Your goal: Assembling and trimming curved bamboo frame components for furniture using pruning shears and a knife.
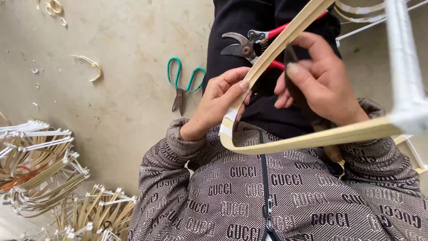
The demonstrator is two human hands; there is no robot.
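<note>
A pale bamboo strip is bent into a sharp V over my lap, with white tape wrapped near the bend. My left hand pinches the strip just above the tape, thumb on top. My right hand is closed round a dark, slim tool whose tip rests against the upper arm of the strip. Red-handled pruning shears lie on my dark trousers just beyond both hands, partly hidden behind the strip.
Green-handled scissors lie on the concrete floor to the left of my leg. Stacks of bent bamboo frames with white-taped joints fill the lower left. A white-wrapped frame stands close at the right. Curled shavings dot the floor.
</note>
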